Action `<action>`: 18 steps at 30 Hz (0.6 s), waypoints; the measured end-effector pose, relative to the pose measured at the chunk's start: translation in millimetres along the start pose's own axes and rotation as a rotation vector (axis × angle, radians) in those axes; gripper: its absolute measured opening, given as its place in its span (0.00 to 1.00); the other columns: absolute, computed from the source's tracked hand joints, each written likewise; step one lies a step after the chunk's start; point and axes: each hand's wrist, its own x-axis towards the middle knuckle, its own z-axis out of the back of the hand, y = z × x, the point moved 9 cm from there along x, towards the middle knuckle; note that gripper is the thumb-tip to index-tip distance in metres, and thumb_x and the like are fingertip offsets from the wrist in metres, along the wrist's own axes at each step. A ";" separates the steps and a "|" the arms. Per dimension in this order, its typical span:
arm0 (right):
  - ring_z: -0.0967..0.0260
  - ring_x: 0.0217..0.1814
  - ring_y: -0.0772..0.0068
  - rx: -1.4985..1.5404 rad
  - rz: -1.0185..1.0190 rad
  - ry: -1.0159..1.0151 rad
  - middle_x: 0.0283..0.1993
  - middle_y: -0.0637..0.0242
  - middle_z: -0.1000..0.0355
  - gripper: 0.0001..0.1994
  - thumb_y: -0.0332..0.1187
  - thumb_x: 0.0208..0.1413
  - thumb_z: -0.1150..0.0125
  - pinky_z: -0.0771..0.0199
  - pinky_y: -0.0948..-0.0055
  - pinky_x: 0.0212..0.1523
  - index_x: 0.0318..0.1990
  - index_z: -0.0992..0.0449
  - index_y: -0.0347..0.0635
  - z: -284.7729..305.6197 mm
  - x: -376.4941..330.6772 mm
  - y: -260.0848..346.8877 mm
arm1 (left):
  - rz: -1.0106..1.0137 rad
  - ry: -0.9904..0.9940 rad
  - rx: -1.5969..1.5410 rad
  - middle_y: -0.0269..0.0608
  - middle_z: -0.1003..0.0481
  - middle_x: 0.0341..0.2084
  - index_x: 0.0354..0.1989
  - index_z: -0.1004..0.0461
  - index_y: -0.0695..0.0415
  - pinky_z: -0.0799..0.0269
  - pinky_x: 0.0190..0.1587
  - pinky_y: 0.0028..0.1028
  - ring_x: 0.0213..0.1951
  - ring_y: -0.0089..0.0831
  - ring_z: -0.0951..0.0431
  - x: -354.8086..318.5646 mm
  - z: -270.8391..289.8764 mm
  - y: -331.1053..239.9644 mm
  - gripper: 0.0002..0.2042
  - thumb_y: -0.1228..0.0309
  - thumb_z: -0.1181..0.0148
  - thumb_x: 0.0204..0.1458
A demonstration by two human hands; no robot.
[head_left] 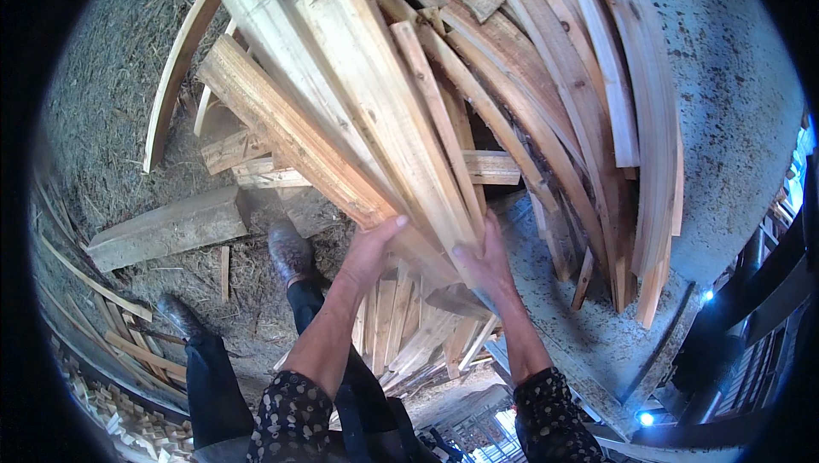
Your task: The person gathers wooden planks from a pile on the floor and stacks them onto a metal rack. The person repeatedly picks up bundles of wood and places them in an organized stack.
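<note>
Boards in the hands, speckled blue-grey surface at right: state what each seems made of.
Held boards: wood, perhaps softwood, bare and unvarnished-looking; pale lengthwise grain shows. Blue-grey surface: possibly painted metal, worn; brown specks suggest rust, though dirt is possible.

Speckled grey surface [721, 122], seemingly metal, and squared beam [171, 229]

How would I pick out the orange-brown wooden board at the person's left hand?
Find the fanned bundle of long wooden boards in the upper middle. At its left edge, running up and leftward from the bare left hand, lies the orange-brown wooden board. Its warmer, darker tone sets it apart from the paler cream wooden boards beside it.
</note>
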 end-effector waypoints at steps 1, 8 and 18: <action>0.53 0.62 0.50 -0.036 0.014 -0.002 0.60 0.45 0.53 0.38 0.38 0.38 0.36 0.49 0.63 0.59 0.57 0.47 0.35 0.6 -1.8 2.9 | 0.015 0.021 0.038 0.42 0.31 0.42 0.49 0.37 0.63 0.41 0.55 0.31 0.47 0.33 0.32 -5.4 -2.6 -2.2 0.26 0.68 0.38 0.41; 0.42 0.56 0.61 0.385 -0.136 0.197 0.53 0.51 0.40 0.33 0.39 0.39 0.35 0.42 0.66 0.55 0.53 0.41 0.34 -5.0 6.0 17.9 | 0.126 -0.050 -0.022 0.47 0.30 0.41 0.46 0.36 0.67 0.38 0.52 0.32 0.45 0.35 0.31 -31.3 3.7 2.1 0.25 0.65 0.39 0.41; 0.46 0.58 0.48 -0.234 0.442 0.120 0.56 0.47 0.45 0.24 0.45 0.44 0.40 0.47 0.57 0.57 0.40 0.33 0.31 -27.2 13.1 92.7 | 0.096 -0.108 -0.028 0.51 0.29 0.40 0.46 0.36 0.69 0.35 0.49 0.36 0.42 0.40 0.29 -37.1 41.9 -17.8 0.26 0.66 0.39 0.40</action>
